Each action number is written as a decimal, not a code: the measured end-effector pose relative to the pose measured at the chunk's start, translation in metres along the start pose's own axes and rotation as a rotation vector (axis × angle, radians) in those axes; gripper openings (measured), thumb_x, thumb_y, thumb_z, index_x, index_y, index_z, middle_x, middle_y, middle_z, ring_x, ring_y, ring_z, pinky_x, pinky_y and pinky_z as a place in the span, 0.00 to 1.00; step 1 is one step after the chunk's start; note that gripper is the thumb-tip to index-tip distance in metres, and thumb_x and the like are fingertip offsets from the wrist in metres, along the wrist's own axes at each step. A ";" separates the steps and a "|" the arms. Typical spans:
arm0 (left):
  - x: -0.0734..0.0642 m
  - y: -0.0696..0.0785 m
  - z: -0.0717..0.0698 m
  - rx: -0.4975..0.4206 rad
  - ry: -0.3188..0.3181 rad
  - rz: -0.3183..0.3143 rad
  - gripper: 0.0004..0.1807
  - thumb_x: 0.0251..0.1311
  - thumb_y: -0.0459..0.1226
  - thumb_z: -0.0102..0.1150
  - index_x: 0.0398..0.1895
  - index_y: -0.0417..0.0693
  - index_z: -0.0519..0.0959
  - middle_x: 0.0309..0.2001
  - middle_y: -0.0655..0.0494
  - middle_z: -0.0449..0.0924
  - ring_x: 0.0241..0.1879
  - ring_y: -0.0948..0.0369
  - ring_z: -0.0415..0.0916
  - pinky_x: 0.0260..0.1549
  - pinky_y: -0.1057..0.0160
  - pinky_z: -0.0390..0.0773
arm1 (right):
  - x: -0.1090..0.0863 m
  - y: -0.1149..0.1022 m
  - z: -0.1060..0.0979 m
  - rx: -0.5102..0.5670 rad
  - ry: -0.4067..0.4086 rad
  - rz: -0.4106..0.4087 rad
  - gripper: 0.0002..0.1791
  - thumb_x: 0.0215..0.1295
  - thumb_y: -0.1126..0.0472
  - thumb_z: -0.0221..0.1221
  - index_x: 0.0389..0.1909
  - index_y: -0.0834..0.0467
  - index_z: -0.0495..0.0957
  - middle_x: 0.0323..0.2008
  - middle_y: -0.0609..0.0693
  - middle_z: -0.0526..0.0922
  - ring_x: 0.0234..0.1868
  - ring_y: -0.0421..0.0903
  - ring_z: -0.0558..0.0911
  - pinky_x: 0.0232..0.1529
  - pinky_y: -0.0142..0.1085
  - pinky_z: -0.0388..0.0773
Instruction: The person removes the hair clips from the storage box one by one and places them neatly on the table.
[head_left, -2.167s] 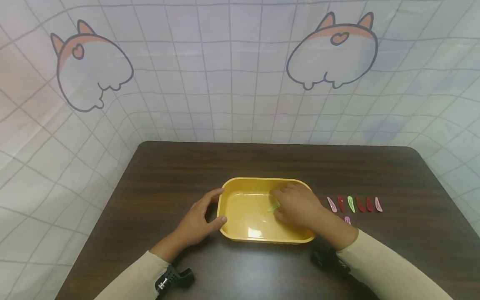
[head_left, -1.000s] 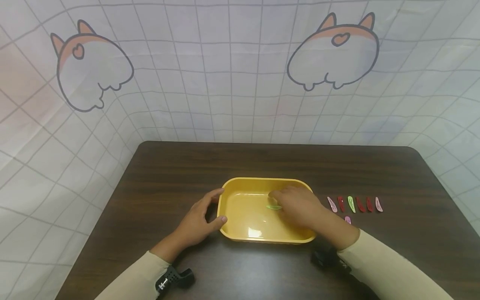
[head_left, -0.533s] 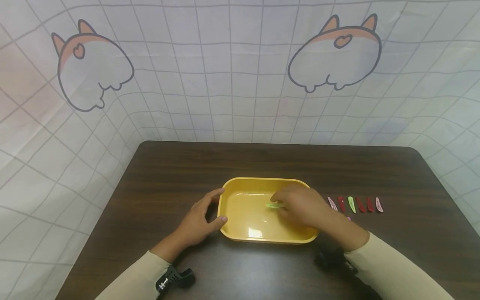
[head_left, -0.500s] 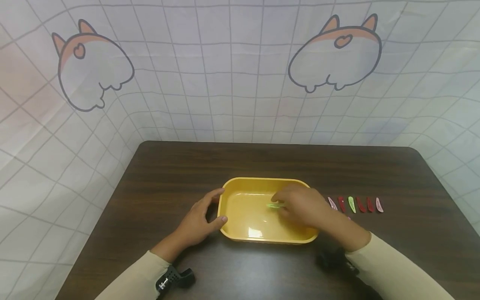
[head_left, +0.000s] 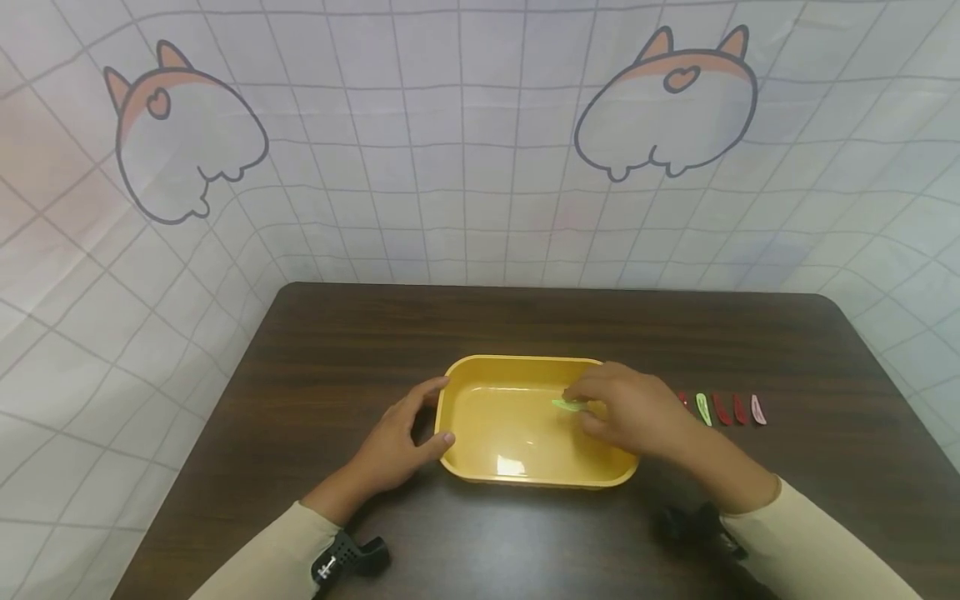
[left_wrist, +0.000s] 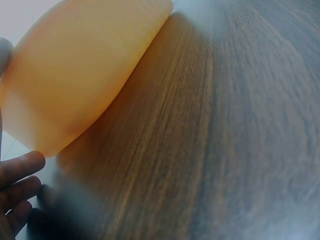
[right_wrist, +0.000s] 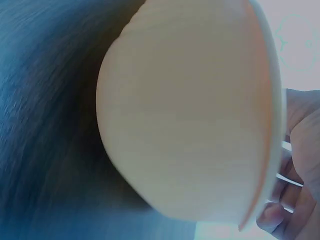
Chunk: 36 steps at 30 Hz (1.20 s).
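Note:
A pale green hair clip is pinched between thumb and fingers of my right hand, over the right part of a yellow plastic tray. My left hand rests against the tray's left end, its thumb and index finger spread along the rim. In the left wrist view, several fingertips lie at the tray's outer wall. From the right wrist, the tray's side covers much of the view, so the clip is hidden there.
On the dark wooden table, right of the tray, lies a row of hair clips: another green clip, red clips and a pink clip. A white grid-patterned cloth stands behind the table.
My right hand has moved rightward within the tray, carrying the green hair clip. Its hand and wrist now cover the pink clips at the row's left side. My left hand has stayed put.

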<state>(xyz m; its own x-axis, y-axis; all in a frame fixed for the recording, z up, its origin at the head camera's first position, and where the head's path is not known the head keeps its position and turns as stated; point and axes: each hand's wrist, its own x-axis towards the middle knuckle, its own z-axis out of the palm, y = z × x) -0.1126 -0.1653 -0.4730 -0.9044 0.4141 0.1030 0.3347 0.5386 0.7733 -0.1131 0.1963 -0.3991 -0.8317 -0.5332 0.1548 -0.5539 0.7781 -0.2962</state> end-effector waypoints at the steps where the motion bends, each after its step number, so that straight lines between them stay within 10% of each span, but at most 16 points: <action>1: 0.000 0.000 0.000 0.000 -0.001 0.000 0.40 0.63 0.52 0.67 0.76 0.71 0.60 0.61 0.62 0.77 0.69 0.53 0.65 0.67 0.36 0.60 | -0.002 0.001 -0.001 -0.002 0.003 0.011 0.15 0.58 0.59 0.67 0.47 0.46 0.88 0.48 0.40 0.85 0.46 0.44 0.80 0.28 0.37 0.76; 36: -0.002 -0.002 -0.003 -0.011 -0.012 0.007 0.40 0.64 0.51 0.66 0.77 0.69 0.60 0.62 0.60 0.76 0.70 0.54 0.65 0.68 0.37 0.59 | -0.067 0.050 -0.026 -0.013 0.024 0.247 0.15 0.62 0.58 0.68 0.51 0.48 0.87 0.28 0.38 0.73 0.31 0.41 0.73 0.20 0.35 0.68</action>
<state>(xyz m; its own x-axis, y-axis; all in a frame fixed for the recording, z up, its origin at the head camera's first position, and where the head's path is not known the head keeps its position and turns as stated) -0.1122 -0.1699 -0.4732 -0.8989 0.4264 0.1008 0.3378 0.5279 0.7792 -0.0860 0.2796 -0.4001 -0.9425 -0.3184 0.1016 -0.3341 0.8881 -0.3158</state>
